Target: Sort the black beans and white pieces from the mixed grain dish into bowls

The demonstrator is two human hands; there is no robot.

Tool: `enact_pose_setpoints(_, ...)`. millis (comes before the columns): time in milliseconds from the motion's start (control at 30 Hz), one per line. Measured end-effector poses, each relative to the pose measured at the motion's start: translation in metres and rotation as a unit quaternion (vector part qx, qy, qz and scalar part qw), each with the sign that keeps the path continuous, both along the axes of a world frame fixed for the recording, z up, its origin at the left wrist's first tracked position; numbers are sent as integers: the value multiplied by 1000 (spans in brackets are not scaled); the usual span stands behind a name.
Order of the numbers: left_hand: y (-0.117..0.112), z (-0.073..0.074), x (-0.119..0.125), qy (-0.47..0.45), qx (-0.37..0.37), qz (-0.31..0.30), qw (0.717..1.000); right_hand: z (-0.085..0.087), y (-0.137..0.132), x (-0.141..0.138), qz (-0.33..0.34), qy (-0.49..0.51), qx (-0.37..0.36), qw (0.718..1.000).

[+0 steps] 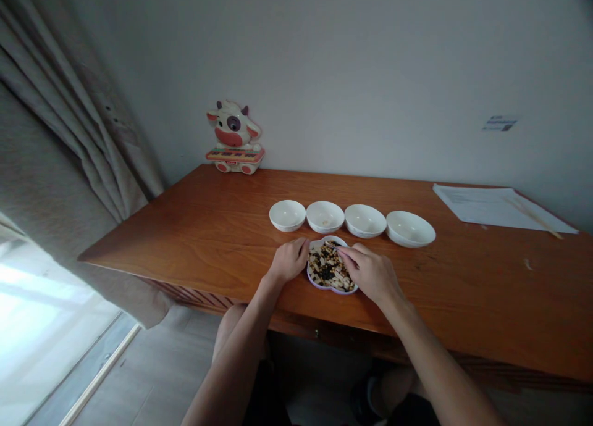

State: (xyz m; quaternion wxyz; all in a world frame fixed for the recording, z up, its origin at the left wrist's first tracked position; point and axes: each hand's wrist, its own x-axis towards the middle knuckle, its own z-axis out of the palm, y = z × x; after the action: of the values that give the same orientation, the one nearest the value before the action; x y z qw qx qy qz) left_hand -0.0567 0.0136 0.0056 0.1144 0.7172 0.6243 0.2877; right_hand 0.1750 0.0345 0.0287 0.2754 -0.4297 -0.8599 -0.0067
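A shallow, lobed dish with a pale purple rim (319, 286) lies near the table's front edge. Mixed in it are black beans or seeds, yellow kernels and flat pale seeds (341, 282). My left hand (290, 259) is closed at the dish's left rim, thumb against the edge. Over the right side of the dish, my right hand (369, 270) pinches a thin tweezers-like tool (334, 247), its tip among the seeds. Behind the dish stand several white bowls in a row: far left (287, 217), second (319, 213) with a small pale bit inside, third (365, 222), and far right (410, 230).
On the wooden table (185, 228), a cow-shaped toy keyboard (235, 139) stands at the back left. Papers (486, 205) lie at the back right with chopsticks (537, 218) on them. A curtain (69, 136) hangs at the left. Behind the table rises a wall.
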Motion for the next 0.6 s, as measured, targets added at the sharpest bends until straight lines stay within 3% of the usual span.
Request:
enact_pose_setpoints(267, -2, 5, 2, -2, 2, 4, 1000, 2, 9, 4, 1, 111, -14, 994)
enact_pose_setpoints(600, 0, 4, 2, -6, 6, -3, 1000, 1, 38, -12, -44, 207, -20, 977)
